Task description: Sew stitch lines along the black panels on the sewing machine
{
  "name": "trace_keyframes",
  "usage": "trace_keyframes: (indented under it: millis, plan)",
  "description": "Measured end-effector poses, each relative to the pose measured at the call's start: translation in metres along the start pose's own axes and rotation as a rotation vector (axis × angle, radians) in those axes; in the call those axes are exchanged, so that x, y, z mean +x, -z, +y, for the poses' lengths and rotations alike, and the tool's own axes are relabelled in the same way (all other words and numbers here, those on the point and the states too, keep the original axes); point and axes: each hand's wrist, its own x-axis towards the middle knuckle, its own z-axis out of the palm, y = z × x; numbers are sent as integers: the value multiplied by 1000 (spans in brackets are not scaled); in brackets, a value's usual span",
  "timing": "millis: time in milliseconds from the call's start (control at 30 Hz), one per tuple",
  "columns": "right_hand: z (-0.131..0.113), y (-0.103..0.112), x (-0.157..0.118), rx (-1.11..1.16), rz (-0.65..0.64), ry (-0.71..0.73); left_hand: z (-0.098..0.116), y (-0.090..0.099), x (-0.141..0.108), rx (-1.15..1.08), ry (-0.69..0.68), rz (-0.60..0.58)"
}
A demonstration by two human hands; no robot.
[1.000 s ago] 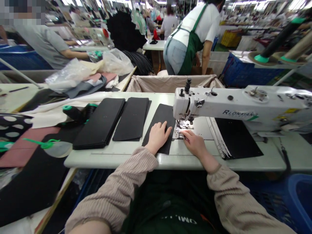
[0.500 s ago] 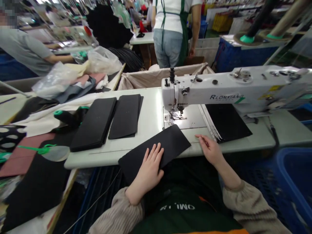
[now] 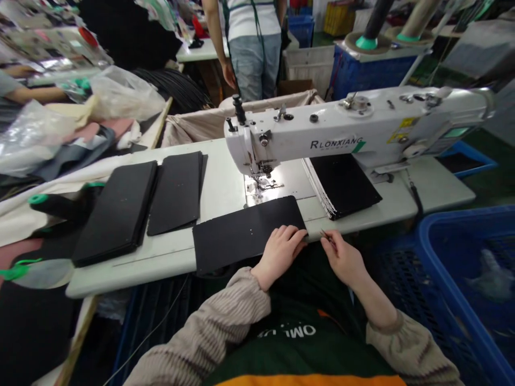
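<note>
A flat black rectangular panel (image 3: 237, 233) lies at the table's front edge, before the sewing machine (image 3: 354, 128), partly overhanging the edge. My left hand (image 3: 279, 254) is closed over its right end, the fingertips at the corner. Just to the right, my right hand (image 3: 344, 257) is closed around a small, thin, pointed tool (image 3: 324, 235); most of it is hidden in the fingers. The tool's tip points towards the panel's corner, a little apart from it. The presser foot and needle plate (image 3: 261, 187) sit just behind the panel.
Two stacks of black panels, a thick one (image 3: 116, 209) and a thinner one (image 3: 177, 190), lie on the left. White-edged black pieces (image 3: 346, 185) are under the machine arm. A black thread cone (image 3: 56, 206) lies far left, a blue basket (image 3: 430, 236) at right. A person (image 3: 255, 48) stands behind.
My left hand has slid from the panel's middle to its right end and curled there. The panel has turned more level with the table edge. The view has shifted right.
</note>
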Motion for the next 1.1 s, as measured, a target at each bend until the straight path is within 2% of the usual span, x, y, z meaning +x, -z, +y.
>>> trace_keyframes:
  millis: [100, 233, 400, 533, 667, 800, 900, 1000, 1100]
  plan:
    - [-1, 1, -1, -59, -29, 67, 1, -8, 8, -59, 24, 28]
    - [-7, 0, 1, -126, -71, 162, -3, -5, 7, -187, 72, 77]
    - [-18, -6, 10, -222, -62, 225, -1, -4, 3, -263, 88, 90]
    - [-18, -11, 15, -244, -38, 222, 1, -2, 4, -271, 49, 55]
    - [-8, -8, 15, -194, 18, 122, -5, 18, -4, -326, -34, -5]
    - [2, 1, 12, -45, 99, 63, -30, 44, -35, -218, 13, -23]
    - [0, 1, 13, 42, 109, 150, -65, 56, -73, -20, 82, -27]
    - [-10, -5, 20, 45, 11, 296, -102, 68, -116, 75, 122, -92]
    - [-23, -9, 35, 110, -105, 404, -123, 93, -150, -59, 182, -74]
